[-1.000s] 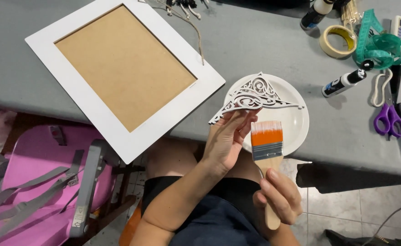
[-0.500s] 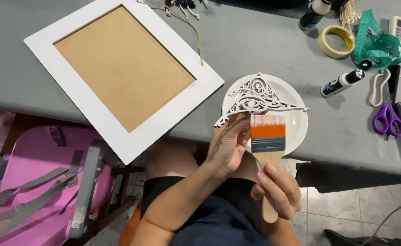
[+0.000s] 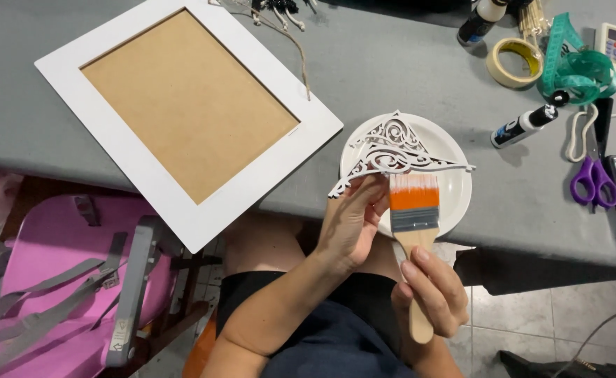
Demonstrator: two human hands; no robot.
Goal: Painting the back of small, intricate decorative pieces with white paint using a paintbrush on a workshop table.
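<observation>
Head view: left hand (image 3: 353, 224) grips the ornament (image 3: 395, 150), a white, fretwork, roughly triangular piece, by its lower left edge w/ fingers pinched on it. It's tilted up over the plate (image 3: 455, 192), a white dish at the bench (image 3: 392, 63) front edge. Right hand (image 3: 430, 290) is wrapped round the wooden handle of the brush (image 3: 414, 210), a flat one w/ orange ferrule band and white-tipped bristles touching the ornament's lower edge.

The ornament looks thin, light, stiff, but w/ fine scrolls and narrow points that'd probably snap if squeezed; best hold is likely the thicker border, not the pierced middle. If the paint's wet it may be slippery and will smudge.

Left of the plate lies a white frame (image 3: 147, 175) w/ brown backing, just beside it. Farther right, well apart: tape roll (image 3: 511, 63), small bottle (image 3: 525, 126), purple scissors (image 3: 593, 182). A pink chair (image 3: 49, 280) stands below the bench on the left.
</observation>
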